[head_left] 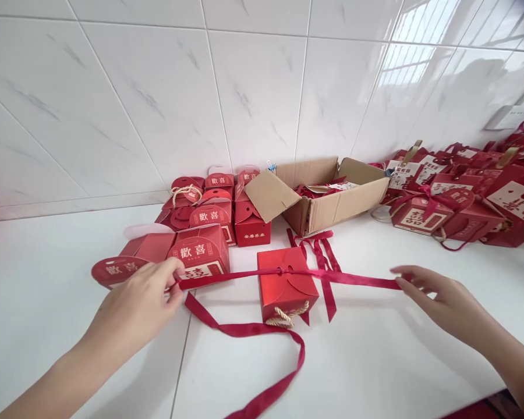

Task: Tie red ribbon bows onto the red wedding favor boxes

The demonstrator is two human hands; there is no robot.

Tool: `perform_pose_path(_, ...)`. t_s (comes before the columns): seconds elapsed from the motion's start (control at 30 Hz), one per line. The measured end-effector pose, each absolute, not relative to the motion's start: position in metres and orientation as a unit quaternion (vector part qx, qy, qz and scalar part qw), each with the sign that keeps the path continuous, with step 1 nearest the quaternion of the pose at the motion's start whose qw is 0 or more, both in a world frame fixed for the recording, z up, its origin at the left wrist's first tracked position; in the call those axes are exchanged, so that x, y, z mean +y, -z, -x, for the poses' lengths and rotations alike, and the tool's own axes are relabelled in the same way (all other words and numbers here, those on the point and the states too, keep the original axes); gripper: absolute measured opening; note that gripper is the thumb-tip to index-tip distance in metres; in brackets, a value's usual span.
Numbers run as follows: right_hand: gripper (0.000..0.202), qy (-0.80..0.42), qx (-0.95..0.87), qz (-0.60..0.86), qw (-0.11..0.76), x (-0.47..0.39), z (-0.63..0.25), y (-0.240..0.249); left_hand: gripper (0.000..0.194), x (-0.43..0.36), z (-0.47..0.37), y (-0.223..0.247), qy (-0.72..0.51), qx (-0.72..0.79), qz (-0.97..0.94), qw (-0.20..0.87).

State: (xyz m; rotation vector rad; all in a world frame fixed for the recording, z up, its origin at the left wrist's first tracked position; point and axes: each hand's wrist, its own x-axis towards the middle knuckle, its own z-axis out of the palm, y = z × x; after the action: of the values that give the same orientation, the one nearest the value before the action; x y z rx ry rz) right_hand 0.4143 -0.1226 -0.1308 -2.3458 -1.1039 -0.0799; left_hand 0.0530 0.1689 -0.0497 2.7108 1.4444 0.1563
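A small red gift box (283,292) stands on the white surface between my hands. A dark red ribbon (353,279) passes through holes at its top, with a knot or crossing in the middle, and is stretched out to both sides. My left hand (151,297) pinches the ribbon's left part, and a long tail hangs from there and curls over the surface. The right end is pinched between thumb and fingers of my right hand (423,288). A twisted cream cord (288,317) lies against the box's front.
Several red boxes (201,247) are grouped behind my left hand. An open cardboard carton (344,203) with red pieces inside stands by the tiled wall (257,87). Loose cut ribbons (327,291) lie behind the gift box. Many red gift boxes (423,215) crowd the right.
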Motion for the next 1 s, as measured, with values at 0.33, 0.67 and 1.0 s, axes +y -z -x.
perform_pose_path(0.33, 0.037, -0.131, -0.524, 0.766, 0.347, -0.058, -0.366, 0.066, 0.021, 0.143, -0.086, 0.058, -0.237, 0.162, -0.957, 0.054)
perform_pose_path(0.67, 0.048, -0.478, -0.534, 0.616, 0.328, -0.004, -0.368, 0.083, 0.03, 0.137, -0.147, 0.063, -0.079, 0.258, -0.903, 0.335)
perform_pose_path(1.0, 0.025, -0.591, -0.442, 0.428, 0.522, -0.013, -0.37, 0.082, 0.022, 0.117, -0.156, 0.049, -0.171, 0.206, -0.942, 0.203)
